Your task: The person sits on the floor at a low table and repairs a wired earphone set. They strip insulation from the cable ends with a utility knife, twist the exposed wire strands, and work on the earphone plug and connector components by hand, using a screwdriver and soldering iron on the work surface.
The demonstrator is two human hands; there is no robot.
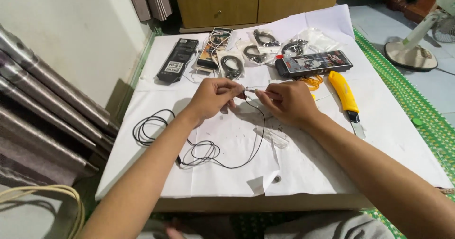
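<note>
While the thin black cable (256, 125) hangs in loops below the fingers, the left hand (213, 97) pinches its end and the right hand (286, 101) pinches a slim tool against it; a yellow utility knife (345, 94) lies just right.

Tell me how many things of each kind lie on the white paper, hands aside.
Clear bags with coiled cable inside: 4
Flat dark packets: 2
Long dark box: 1
Yellow utility knife: 1
Loose thin black cable: 1, its end pinched by the left hand and right hand
Total: 9
</note>
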